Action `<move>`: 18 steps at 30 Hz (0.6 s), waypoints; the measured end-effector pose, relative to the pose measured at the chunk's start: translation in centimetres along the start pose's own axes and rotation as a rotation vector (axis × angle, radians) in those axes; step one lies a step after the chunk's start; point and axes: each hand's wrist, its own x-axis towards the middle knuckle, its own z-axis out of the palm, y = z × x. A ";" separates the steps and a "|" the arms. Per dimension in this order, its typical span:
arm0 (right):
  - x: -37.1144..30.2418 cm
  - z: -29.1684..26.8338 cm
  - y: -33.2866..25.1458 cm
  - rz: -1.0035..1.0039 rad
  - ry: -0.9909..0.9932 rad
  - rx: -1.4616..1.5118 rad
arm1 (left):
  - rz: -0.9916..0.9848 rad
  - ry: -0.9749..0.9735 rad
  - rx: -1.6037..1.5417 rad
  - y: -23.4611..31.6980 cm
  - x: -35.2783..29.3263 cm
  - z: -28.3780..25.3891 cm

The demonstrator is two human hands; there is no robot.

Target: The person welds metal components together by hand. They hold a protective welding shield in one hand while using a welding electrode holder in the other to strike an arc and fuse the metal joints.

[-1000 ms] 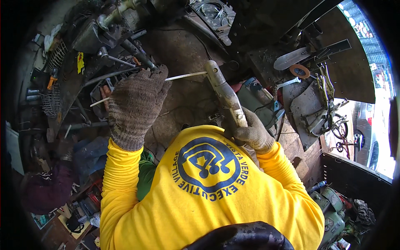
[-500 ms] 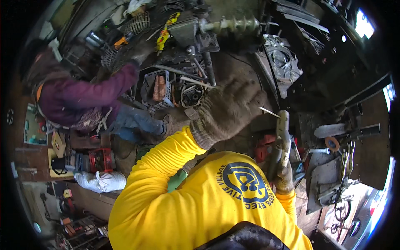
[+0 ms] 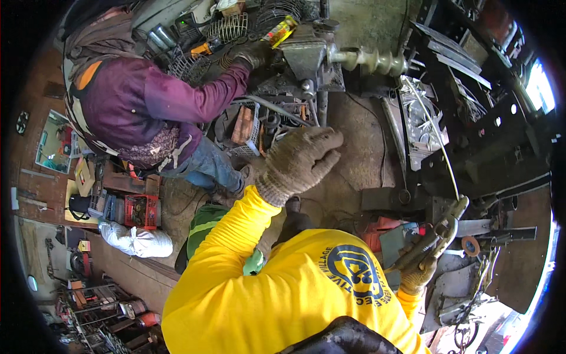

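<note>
My left hand, in a brown knit glove, is raised at the centre with thumb and fingers apart, holding nothing. At the right, my gloved right hand grips a welding electrode holder. A long pale welding rod is clamped in the holder's jaws and points up and away from me. Its far end passes in front of the scrap metal. Both my arms are in yellow sleeves.
A co-worker in maroon stands at the left, one gloved hand beside a yellow packet. Ahead is a metal machine with a screw auger. A crate, a red crate and a white sack stand around.
My right hand has swung the holder and rod to the right, away from my left hand. My left hand has moved slightly left, its fingers apart. The view has shifted.
</note>
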 end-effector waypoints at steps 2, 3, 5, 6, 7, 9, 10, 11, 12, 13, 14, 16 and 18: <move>1.4 0.8 0.8 -0.080 0.035 -0.050 | -0.067 0.136 -0.023 -3.5 -0.2 -0.1; 1.9 0.2 0.7 -0.078 0.014 -0.097 | -0.040 0.156 -0.038 -5.2 0.3 -0.7; 3.0 0.9 1.4 -0.049 0.002 -0.093 | -0.057 0.117 -0.096 -8.1 1.0 -1.6; 3.4 1.4 1.9 -0.092 0.041 -0.057 | -0.062 0.093 -0.126 -9.6 1.6 -1.8; 4.3 2.3 2.4 -0.171 0.030 -0.122 | -0.096 0.025 -0.127 -10.8 2.2 -2.4; 5.4 3.1 3.6 -0.301 0.137 -0.193 | 0.001 0.094 -0.116 -13.6 3.1 -2.7; 6.2 4.8 4.0 -0.297 0.063 -0.181 | 0.043 0.130 -0.109 -15.2 3.5 -2.8; 6.8 4.4 4.5 -0.302 0.118 -0.173 | 0.061 0.126 -0.107 -16.8 3.9 -2.9; 7.2 4.2 4.8 -0.327 0.184 -0.164 | 0.074 0.160 -0.069 -17.6 4.8 -3.4; 8.3 5.3 5.4 -0.334 0.139 -0.142 | 0.090 0.199 -0.022 -17.8 5.7 -4.3; 9.1 6.4 5.6 -0.342 0.095 -0.120 | 0.106 0.239 0.024 -18.2 6.3 -5.0; 10.5 8.3 6.7 -0.360 0.049 -0.107 | 0.115 0.266 0.052 -19.5 7.3 -5.8; 11.6 9.7 7.7 -0.391 0.049 -0.129 | 0.107 0.286 0.010 -19.8 8.7 -6.2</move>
